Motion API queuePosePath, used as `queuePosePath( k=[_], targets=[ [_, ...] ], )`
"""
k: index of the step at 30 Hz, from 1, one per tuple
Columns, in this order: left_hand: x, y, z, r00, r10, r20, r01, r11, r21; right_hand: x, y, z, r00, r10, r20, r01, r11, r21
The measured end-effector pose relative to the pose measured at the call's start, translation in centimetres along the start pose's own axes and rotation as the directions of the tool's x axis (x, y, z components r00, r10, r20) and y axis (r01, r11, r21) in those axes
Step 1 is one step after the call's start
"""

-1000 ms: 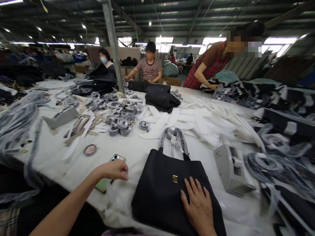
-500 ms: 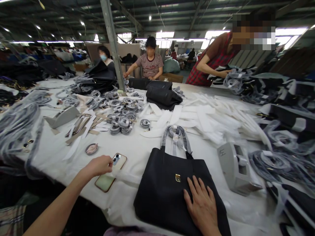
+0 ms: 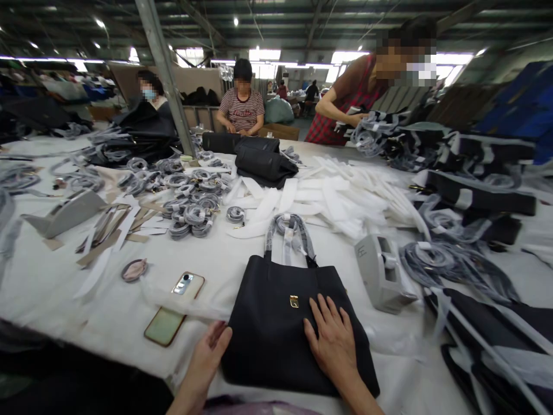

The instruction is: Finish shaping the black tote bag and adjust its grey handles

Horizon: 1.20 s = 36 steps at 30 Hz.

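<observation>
A black handbag (image 3: 263, 323) with a gold clasp (image 3: 294, 301) lies in front of me, its wrapped handles (image 3: 271, 233) pointing away. My right hand (image 3: 332, 334) rests flat on its front, fingers spread, just right of the clasp. At the bag's left edge is my left hand (image 3: 209, 351), its thumb and loosely bent fingers apart, with nothing visible between them. A thin, translucent white strip (image 3: 190, 307) runs over a phone (image 3: 173, 314) to the bag's left side. More white sheet (image 3: 393, 340) shows at the bag's right side.
A grey tape dispenser (image 3: 378, 274) stands right of the bag; another dispenser (image 3: 64, 213) is at left. Coiled wrapped straps (image 3: 194, 213), white foam strips (image 3: 337, 196) and folded black bags (image 3: 263, 161) lie beyond. Co-workers stand or sit across the table (image 3: 207, 253).
My left hand has come from above the phone to the bag's left edge and let go of the white strip. My right hand stays on the bag. The view has turned right.
</observation>
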<state>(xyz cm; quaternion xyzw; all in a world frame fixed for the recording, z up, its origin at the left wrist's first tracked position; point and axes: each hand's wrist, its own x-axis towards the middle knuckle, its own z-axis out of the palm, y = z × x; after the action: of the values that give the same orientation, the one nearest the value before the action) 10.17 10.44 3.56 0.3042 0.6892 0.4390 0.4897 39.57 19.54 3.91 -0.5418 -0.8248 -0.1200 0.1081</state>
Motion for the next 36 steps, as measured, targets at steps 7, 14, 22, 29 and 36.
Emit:
queuePosePath(
  k=[7,14,22,29,36],
  targets=[
    [1.3,0.3,2.8,0.985,0.134,-0.112,-0.094,0.946,0.311,-0.3,0.1,-0.1,1.000,0.018,0.005,-0.018,1.000,-0.021],
    [3.5,0.9,2.2,0.978,0.191,-0.079,-0.149,0.918,0.367,-0.1,-0.6,0.1,0.997,0.076,0.004,-0.076,0.997,-0.020],
    [5.1,1.7,0.6,0.981,0.163,-0.103,-0.108,0.908,0.406,0.0,-1.4,0.3,0.989,0.145,0.019,-0.145,0.989,-0.024],
    [0.7,5.9,3.4,0.563,0.825,-0.040,-0.571,0.424,0.703,0.1,-1.3,0.4,0.987,0.153,0.040,-0.153,0.988,-0.008],
    [1.3,4.7,12.0,0.443,0.589,0.676,-0.805,-0.069,0.589,0.1,-0.7,0.5,0.992,0.124,0.037,-0.125,0.992,0.022]
  ],
)
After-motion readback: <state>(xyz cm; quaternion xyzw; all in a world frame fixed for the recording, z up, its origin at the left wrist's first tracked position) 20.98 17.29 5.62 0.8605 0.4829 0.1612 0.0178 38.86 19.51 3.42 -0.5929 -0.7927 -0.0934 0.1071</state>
